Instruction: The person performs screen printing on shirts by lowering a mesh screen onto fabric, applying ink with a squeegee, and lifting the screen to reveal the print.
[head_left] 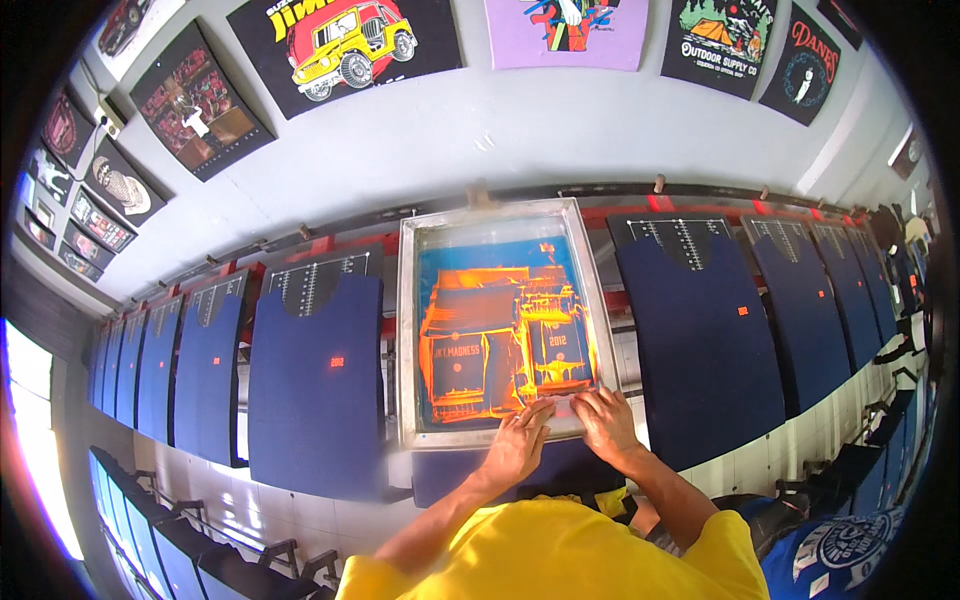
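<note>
A screen-printing frame (pixel 407 330) with a pale metal rim lies over a dark blue shirt (pixel 465 475). Its blue mesh is smeared with bright orange ink (pixel 470 375), thickest toward the near right. At the frame's near edge, my left hand (pixel 522 438) and my right hand (pixel 606 418) are closed side by side on a squeegee (pixel 564 408). Only a short pale stretch of the squeegee shows between the hands; the fingers cover most of it, and its blade is hidden.
Dark blue shirts lie on boards left (pixel 315 400) and right (pixel 700 360), each bearing a small orange print. A dark rail (pixel 360 225) runs behind them along the wall. Another row of boards (pixel 190 530) stands at lower left. A blue printed cloth (pixel 850 550) lies at lower right.
</note>
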